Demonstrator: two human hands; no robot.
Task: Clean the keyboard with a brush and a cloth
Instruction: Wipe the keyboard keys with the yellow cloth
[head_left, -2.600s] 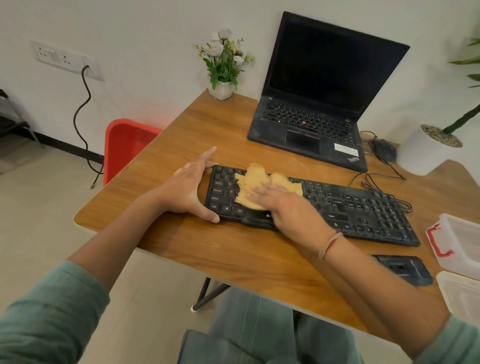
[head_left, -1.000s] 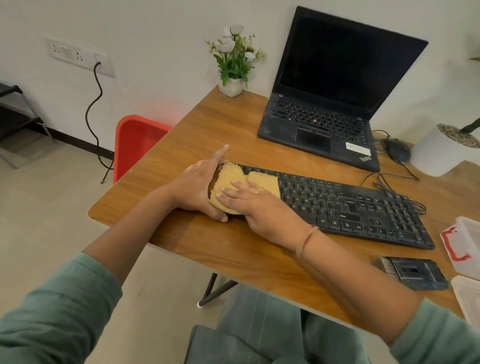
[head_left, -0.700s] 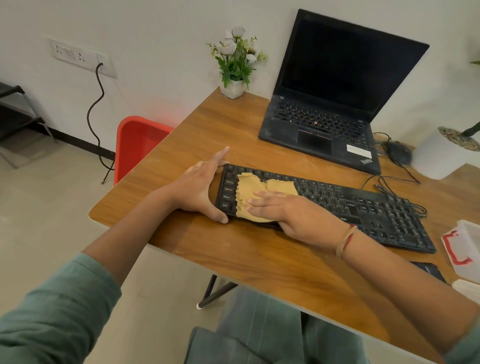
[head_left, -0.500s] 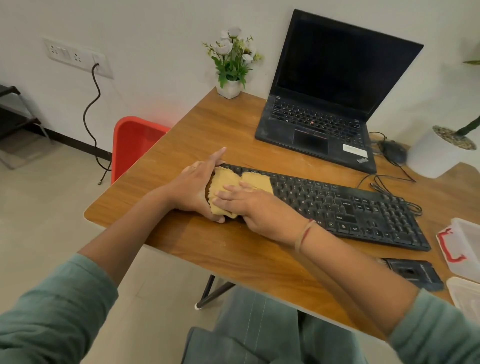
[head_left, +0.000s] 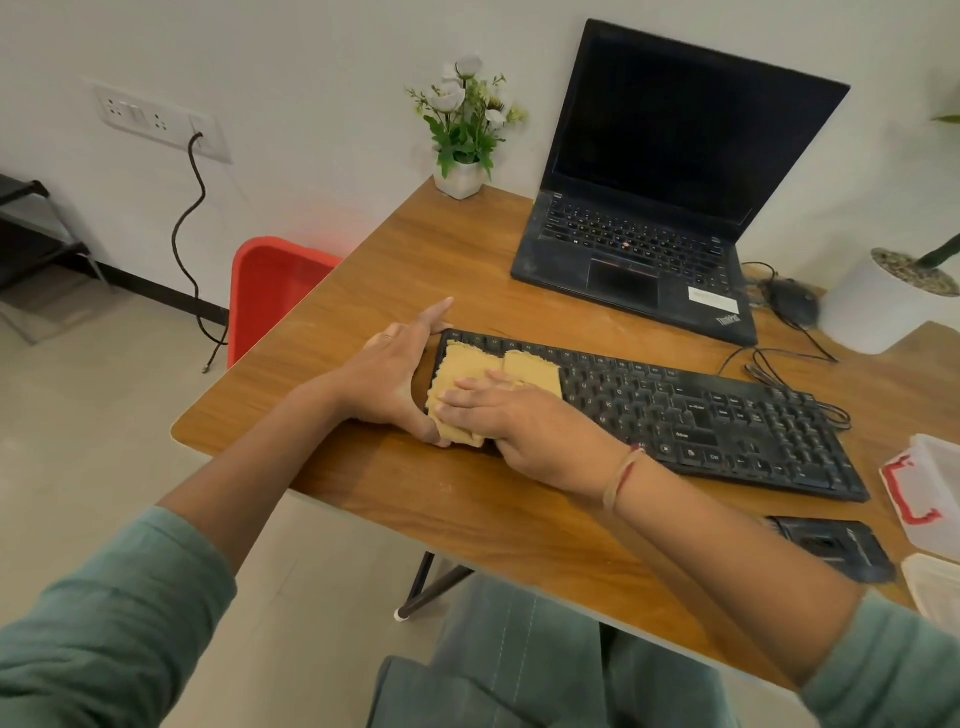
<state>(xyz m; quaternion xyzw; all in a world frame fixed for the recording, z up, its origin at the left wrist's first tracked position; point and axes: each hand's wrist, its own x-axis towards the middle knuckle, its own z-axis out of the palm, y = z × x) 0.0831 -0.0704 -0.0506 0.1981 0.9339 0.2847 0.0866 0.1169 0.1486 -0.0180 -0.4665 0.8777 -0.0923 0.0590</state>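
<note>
Fingers (head_left: 460, 400) of right hand (head_left: 519, 421) flat, pressing cloth (head_left: 467, 364) on keyboard (head_left: 701, 415) left end, left hand (head_left: 389, 379) spread bracing; hard rubbing may snag keycaps.

The worktop (head_left: 467, 499) is showing smooth wood grain with a faint sheen. The keyboard (head_left: 727, 421) is looking like matt black plastic, the cloth (head_left: 467, 364) like soft tan fabric with frayed edges, the chair (head_left: 270, 280) like glossy red plastic.

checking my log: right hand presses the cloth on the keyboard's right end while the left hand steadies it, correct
No. The cloth lies on the left end of the keyboard, not the right; the head view shows it. The right hand presses it while the left hand steadies the keyboard.
</note>
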